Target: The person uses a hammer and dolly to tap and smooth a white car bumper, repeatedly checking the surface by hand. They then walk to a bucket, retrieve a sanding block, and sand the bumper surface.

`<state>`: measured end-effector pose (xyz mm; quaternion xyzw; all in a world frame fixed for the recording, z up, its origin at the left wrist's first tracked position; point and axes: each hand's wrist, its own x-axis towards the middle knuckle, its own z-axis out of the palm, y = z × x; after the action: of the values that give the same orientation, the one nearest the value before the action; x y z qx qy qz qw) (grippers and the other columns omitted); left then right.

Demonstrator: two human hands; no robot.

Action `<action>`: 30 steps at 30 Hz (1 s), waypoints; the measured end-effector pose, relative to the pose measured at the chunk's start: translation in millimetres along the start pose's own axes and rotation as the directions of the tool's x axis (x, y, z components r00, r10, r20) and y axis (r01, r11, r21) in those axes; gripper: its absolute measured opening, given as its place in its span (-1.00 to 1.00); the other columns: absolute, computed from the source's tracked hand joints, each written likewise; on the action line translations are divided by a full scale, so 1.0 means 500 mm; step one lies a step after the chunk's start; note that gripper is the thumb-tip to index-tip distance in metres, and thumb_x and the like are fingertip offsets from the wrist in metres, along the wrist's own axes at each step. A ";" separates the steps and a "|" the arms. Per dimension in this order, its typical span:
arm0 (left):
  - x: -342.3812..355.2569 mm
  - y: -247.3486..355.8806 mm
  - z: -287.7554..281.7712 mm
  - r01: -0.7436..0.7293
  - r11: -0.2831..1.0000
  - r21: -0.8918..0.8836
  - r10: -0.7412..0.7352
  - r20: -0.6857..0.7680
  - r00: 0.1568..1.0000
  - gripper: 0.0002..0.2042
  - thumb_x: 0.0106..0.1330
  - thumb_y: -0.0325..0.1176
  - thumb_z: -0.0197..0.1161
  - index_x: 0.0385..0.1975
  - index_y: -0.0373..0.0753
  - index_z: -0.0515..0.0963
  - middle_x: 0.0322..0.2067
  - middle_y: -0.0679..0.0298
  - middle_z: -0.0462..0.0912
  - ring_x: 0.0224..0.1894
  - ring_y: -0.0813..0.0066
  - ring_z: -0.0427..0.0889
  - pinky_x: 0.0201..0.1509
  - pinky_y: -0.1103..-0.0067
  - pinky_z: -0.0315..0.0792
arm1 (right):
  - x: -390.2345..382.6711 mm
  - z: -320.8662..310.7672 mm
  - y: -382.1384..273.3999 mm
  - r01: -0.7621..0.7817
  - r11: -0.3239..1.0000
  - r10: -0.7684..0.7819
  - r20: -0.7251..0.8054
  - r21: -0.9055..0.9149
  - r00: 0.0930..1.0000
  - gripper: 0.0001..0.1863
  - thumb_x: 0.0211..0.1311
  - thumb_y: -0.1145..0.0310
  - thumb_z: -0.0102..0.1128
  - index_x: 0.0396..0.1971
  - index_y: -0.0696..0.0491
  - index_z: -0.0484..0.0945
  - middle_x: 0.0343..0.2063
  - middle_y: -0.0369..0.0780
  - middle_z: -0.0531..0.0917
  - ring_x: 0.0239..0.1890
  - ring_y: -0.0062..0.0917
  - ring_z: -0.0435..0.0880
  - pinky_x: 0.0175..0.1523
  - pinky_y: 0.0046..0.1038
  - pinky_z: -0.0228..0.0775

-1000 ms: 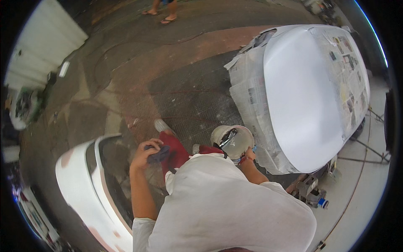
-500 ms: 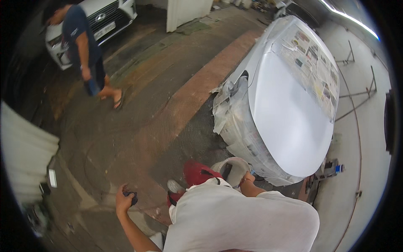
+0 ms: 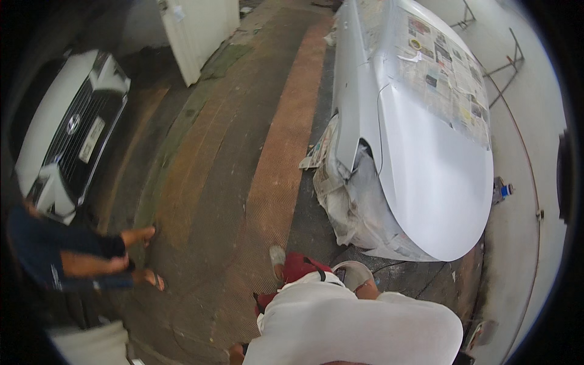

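Note:
A pale bucket hangs or stands just ahead of my waist, partly covered by my white shirt. My right hand is at its rim, closed on the bucket, though the fingers are mostly hidden. Low by my left side, my left hand shows only in part beside my shirt. A small dark object peeks out next to it, closed in that hand. Ahead to the right is a silver-white car, with newspaper taped over its windshield and masking sheets around its front end.
Another white car stands at the left. A person in dark clothes walks nearby on that side. A pale panel stands at the back. Metal brackets and a hose run along the right wall.
My view has turned left, and I am closer to the masked car's side. The other person has come nearer on the left. My left hand has dropped back beside my shirt.

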<state>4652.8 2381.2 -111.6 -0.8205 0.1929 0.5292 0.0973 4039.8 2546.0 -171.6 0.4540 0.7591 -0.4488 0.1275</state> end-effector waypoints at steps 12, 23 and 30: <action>0.229 1.176 -0.306 -0.326 0.902 0.283 0.330 0.033 0.943 -0.37 0.34 -0.41 0.31 0.45 -0.27 0.36 0.36 0.02 0.50 0.41 0.10 0.47 0.48 0.26 0.32 | -0.397 0.522 -0.076 -0.102 0.955 0.137 -0.110 0.277 0.984 -0.64 0.25 0.20 0.26 -0.14 0.20 0.72 -0.15 -0.11 0.79 -0.16 -0.23 0.78 -0.06 -0.18 0.60; 0.200 2.150 -0.446 -0.407 0.811 0.420 0.428 0.047 0.902 -0.38 0.37 -0.40 0.29 0.47 -0.15 0.35 0.48 0.10 0.35 0.50 0.09 0.34 0.60 0.19 0.21 | -0.816 1.037 -0.279 0.008 0.855 0.063 -0.119 0.519 0.991 -0.68 0.25 0.24 0.25 -0.17 0.17 0.71 -0.15 -0.14 0.79 -0.15 -0.22 0.78 -0.05 -0.18 0.61; 0.331 2.530 -0.415 -0.284 0.869 0.405 0.295 0.037 0.955 -0.37 0.30 -0.37 0.36 0.43 -0.15 0.44 0.45 0.09 0.42 0.48 0.10 0.39 0.56 0.26 0.25 | -0.958 1.417 -0.457 -0.162 0.923 0.242 -0.200 0.349 0.949 -0.66 0.26 0.20 0.24 -0.11 0.12 0.70 -0.20 -0.17 0.77 -0.20 -0.27 0.76 -0.12 -0.22 0.60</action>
<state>4355.2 1123.5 -117.8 -0.7509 0.4203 0.4754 0.1827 3970.5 1663.7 -154.7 0.5959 0.6321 -0.4952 0.0034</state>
